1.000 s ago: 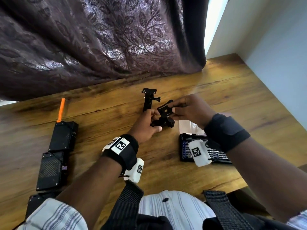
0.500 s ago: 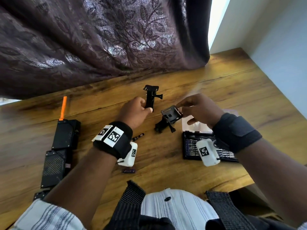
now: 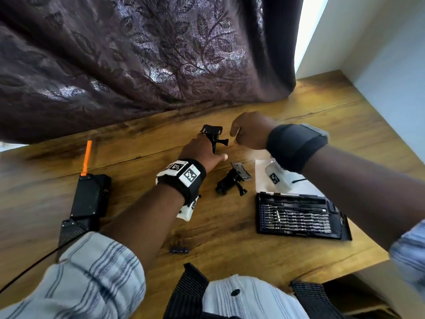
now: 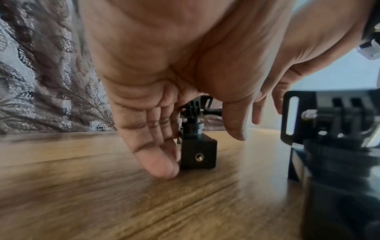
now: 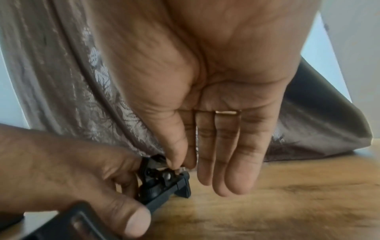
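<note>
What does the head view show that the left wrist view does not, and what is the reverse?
Only the head view shows the bit set case, the black box with an orange antenna and a striped sleeve. Only the left wrist view shows the brass threaded hole in the base of the standing mount, and the fingers of the left hand lying straight against that base. Both show the standing mount, the second mount beside it, the curtain and the wooden table.
</note>
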A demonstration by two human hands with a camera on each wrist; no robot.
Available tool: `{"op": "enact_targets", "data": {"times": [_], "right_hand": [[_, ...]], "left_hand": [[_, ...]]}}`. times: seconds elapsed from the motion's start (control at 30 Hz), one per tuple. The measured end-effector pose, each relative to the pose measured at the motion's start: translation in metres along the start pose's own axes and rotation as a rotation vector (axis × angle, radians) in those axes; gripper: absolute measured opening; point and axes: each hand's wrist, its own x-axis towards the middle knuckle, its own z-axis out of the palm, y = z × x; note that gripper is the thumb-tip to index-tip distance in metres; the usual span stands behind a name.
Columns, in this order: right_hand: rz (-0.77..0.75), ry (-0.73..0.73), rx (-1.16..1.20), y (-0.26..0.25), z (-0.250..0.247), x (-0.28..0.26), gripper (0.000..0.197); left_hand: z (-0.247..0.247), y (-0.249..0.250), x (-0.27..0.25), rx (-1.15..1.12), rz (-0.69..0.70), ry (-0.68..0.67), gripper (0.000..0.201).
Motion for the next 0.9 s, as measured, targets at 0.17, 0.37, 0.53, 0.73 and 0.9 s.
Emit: {"op": "enact_targets", "data": {"times": [0.17,0.37,0.53,0.73,0.9], "right_hand": [[-0.040,-0.002,0.040,0.002,0.006,0.013,0.036],[-0.073,0.265,0.389,0.004,-0.001,-0.002,0.028],[-0.165,0.532,0.608,-0.004,-0.029,-0.045,0.019],[-0.217,0.462,0.921,-0.010,-0.032,-0.103,0.019],[-0.210,0.507,1.063,-0.006,-0.018,-0.152,0.014]], "left_hand": [[-0.010,-0.010,0.013,-0.135,0.007,0.015,0.047],[-0.038,-0.031,-0.011,-0.886,0.024,-0.078,0.038],[-0.076,-0.023,-0.066,-1.149,0.160,-0.064,0.019],[-0.085,0.000,-0.126,-1.096,0.324,-0.101,0.022],[-0.078,0.008,-0.154,-1.059,0.400,-0.184,0.046]]}}
